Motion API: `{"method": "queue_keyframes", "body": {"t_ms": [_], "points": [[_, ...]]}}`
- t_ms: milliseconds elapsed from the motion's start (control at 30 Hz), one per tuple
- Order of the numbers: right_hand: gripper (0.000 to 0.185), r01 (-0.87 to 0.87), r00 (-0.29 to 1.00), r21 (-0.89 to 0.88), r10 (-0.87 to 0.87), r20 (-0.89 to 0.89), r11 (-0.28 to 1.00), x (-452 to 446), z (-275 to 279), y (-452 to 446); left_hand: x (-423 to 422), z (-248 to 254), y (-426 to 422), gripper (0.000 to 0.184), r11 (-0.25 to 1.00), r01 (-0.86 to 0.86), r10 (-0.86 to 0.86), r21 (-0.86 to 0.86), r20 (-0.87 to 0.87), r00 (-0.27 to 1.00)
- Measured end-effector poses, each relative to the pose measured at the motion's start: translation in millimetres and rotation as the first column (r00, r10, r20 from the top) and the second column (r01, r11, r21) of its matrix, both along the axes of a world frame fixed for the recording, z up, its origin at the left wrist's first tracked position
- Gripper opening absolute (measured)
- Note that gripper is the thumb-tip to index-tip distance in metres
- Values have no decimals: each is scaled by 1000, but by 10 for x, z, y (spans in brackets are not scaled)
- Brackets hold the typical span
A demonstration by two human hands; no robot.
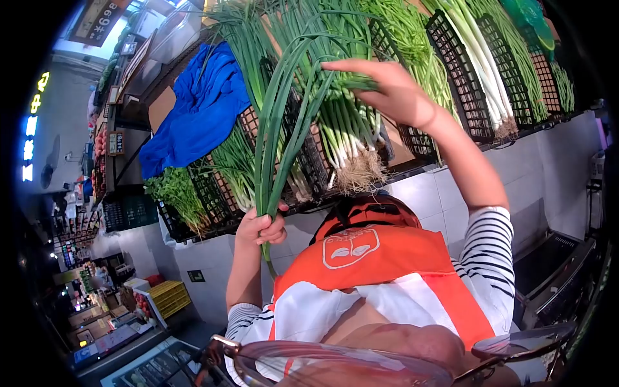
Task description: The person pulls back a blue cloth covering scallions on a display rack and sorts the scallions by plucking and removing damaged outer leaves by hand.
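Observation:
My left hand [263,227] is closed around the lower stalk of a scallion [265,174], held upright in front of the display. Its long green leaves rise and bend over at the top toward the right. My right hand [396,93] is raised at those bent leaves, index finger stretched out against them and thumb apart below. Under that hand lies a bunch of scallions [348,132] with white stems and pale, tangled roots [361,173] at the front edge.
Black plastic crates [454,55] of greens line the stand, with long white-stemmed leeks [487,71] at right. A blue cloth [200,106] drapes over the left crates. My orange apron [387,258] is close below. A yellow crate [169,298] stands lower left.

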State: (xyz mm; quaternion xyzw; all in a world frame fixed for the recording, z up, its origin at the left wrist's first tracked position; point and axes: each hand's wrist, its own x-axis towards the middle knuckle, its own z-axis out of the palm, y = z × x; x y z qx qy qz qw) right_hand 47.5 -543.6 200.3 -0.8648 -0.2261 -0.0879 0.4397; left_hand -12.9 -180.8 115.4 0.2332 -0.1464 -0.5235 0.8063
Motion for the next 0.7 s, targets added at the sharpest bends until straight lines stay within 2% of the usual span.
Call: {"method": "queue_keyframes", "body": {"t_ms": [67, 167, 267, 367, 567, 700], "points": [[56, -43, 966, -33, 50, 253, 999, 169, -64, 118, -8, -2, -5, 37, 1000, 10, -10, -14, 14, 1000], [62, -49, 937, -117, 86, 338, 992, 318, -147, 179, -24, -21, 17, 37, 1000, 7, -6, -29, 20, 1000], [66, -56, 922, -140, 105, 373, 989, 338, -128, 205, -39, -18, 23, 37, 999, 16, -15, -47, 29, 999], [59, -56, 934, -208, 125, 336, 977, 358, -140, 193, -61, 0, 25, 37, 1000, 13, -12, -25, 40, 999], [45, 33, 908, -272, 85, 410, 962, 278, -113, 160, -39, -16, 32, 38, 999, 33, -31, -27, 42, 999], [30, 58, 907, -73, -22, 420, 996, 288, -242, 195, -43, -18, 32, 37, 999, -22, 22, 29, 26, 999]]}}
